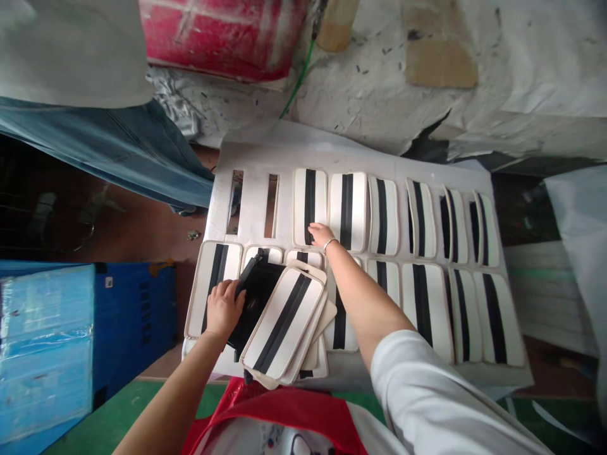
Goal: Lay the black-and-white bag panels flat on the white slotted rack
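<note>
My left hand (226, 308) grips the left edge of a black plastic tray-like piece (258, 291) that lies tilted over the lower row. Against its right side leans a loose stack of white panels (287, 322), each rounded at the corners; the top one has a black stripe down its middle. My right hand (321, 234) reaches to the upper row, fingers stretched out and touching the lower part of a striped white panel (317, 196). Close beside that hand is another striped panel (359, 208). Under my left wrist lies one more striped panel (196, 303).
A white table (303, 148) carries two rows of striped panels and has slots (271, 205) at upper left. Behind stand a red box (222, 38) and a paper-covered bench (360, 101). A person in jeans (118, 145) stands at left, above a blue box (137, 322).
</note>
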`<state>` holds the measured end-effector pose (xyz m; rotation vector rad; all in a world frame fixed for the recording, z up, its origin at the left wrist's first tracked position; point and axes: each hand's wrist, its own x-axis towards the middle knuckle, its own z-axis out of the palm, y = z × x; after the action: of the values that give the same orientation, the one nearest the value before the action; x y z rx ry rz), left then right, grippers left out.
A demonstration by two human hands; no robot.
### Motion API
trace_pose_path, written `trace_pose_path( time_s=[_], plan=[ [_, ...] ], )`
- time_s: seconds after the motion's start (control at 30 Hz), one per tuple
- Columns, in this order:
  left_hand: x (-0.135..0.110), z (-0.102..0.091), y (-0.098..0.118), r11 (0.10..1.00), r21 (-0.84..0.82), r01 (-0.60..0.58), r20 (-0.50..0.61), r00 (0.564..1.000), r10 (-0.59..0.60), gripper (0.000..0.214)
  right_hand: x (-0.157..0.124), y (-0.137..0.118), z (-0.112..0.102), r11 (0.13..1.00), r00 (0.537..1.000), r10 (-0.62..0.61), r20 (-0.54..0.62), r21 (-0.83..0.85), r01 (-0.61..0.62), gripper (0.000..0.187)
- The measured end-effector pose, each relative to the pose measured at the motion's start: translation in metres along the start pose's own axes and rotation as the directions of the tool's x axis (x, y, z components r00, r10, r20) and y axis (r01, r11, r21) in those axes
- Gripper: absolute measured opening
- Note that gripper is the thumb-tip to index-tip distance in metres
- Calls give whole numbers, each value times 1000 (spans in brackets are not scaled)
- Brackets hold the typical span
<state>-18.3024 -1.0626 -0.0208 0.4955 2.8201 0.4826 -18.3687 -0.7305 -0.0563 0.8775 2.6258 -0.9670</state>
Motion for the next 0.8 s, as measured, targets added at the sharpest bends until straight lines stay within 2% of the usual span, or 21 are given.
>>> trace_pose_path(
  time_s=[0.07,0.13,0.2,0.27,0.33,0.37,0.4,0.43,0.5,0.57,0.6,0.63,0.7,0.73,0.8],
  plan=[
    [-10,3,16,994,16,-111,77,991,110,36,-21,8,-7,998,998,39,45,57,-42,34],
    [-18,12,34,987,-11,-159,222,962,158,34,-54,18,-8,994,995,67,76,77,-73,29],
    [-24,24,48,993,-9,-117,328,938,114,31,-91,29,-3,996,995,68,72,46,-72,22],
    [-25,32,58,999,-13,-31,383,923,34,28,-123,39,6,1000,999,23,38,-22,-22,21],
    [-23,33,62,992,-116,41,419,908,11,17,-144,47,15,996,996,-84,-7,-41,84,22],
    [-23,31,63,970,-227,86,446,895,25,14,-150,51,18,994,993,-112,-26,14,113,22],
    [-22,27,62,916,-369,155,483,875,46,15,-153,53,17,986,993,-110,-43,123,114,24],
    [-22,21,61,816,-520,252,527,847,74,17,-154,54,14,959,996,-72,-47,272,82,27],
    [-21,7,57,476,-717,509,627,770,121,25,-157,50,-2,820,1000,16,8,572,-18,39],
    [-15,-11,54,118,-729,674,684,714,149,33,-164,38,-23,679,993,7,118,728,-91,53],
    [-10,-21,54,-8,-714,700,692,708,144,34,-171,30,-34,651,984,-43,174,752,-104,58],
    [-3,-31,54,-95,-703,705,693,709,128,34,-179,21,-42,640,970,-105,218,761,-102,61],
    [15,-50,60,-179,-686,705,698,707,113,37,-195,3,-51,626,937,-211,279,775,-90,64],
    [25,-59,64,-185,-682,707,697,706,128,40,-203,-5,-52,617,928,-228,294,781,-95,64],
    [46,-76,76,-127,-705,698,666,713,221,45,-210,-19,-48,572,939,-173,299,806,-151,66]
  ],
)
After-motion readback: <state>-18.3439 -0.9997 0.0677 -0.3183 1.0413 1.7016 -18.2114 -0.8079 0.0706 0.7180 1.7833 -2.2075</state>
